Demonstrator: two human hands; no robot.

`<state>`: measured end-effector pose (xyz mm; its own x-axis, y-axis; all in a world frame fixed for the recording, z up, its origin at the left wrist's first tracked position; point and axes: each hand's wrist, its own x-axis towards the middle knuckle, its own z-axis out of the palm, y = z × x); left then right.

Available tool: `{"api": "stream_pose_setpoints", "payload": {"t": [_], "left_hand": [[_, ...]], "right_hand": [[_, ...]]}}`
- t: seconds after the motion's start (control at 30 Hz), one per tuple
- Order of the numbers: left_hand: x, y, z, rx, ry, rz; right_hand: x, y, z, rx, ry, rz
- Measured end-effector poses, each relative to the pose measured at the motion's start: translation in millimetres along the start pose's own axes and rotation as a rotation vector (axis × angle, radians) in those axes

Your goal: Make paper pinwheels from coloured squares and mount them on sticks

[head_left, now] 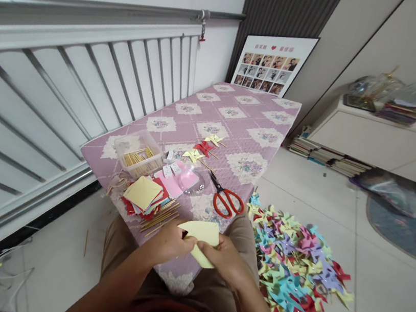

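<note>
Beyond the left hand: clear box (138, 158) of wooden sticks, then stack of coloured paper squares (144, 196) with loose sticks (158, 219) just beside the knuckles. Left hand (166, 244) closed, pinching left edge of yellow paper (202, 240). Paper held between both hands, above the table's (235, 124) near edge, partly folded. Right hand (227, 261) closed, pinching the paper's lower right part. Red scissors (227, 200) just beyond right hand. Heap of paper pinwheels (291, 281) on floor right of that hand.

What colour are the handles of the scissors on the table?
Red, seen in the head view: the scissors lie on the floral table cover.
</note>
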<state>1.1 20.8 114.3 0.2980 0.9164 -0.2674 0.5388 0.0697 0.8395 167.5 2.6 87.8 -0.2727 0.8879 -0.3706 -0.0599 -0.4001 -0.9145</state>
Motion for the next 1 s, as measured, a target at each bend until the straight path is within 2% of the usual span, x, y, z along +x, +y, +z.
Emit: {"api": "stream_pose_setpoints", "payload": {"t": [0.13,0.23,0.33,0.47,0.77,1.0], "left_hand": [[2,-1,-0.3,0.001,-0.008,-0.011],[4,-9,0.8,-0.069,-0.068,-0.073],[8,-20,2.7,-0.174,-0.121,-0.057],[10,-28,4.9,-0.189,-0.103,-0.044],[4,-16,1.1,-0.112,-0.067,-0.067],[4,-17,1.6,-0.095,-0.049,-0.067]], "right_hand": [[-1,-2,4,-0.033,0.060,-0.008],[-2,-2,5,-0.040,0.095,-0.011],[-1,-1,4,-0.032,0.097,-0.013],[0,-1,3,-0.033,0.105,-0.006],[0,2,2,0.013,0.098,-0.024],[-1,-1,2,0.019,0.081,-0.030]]}}
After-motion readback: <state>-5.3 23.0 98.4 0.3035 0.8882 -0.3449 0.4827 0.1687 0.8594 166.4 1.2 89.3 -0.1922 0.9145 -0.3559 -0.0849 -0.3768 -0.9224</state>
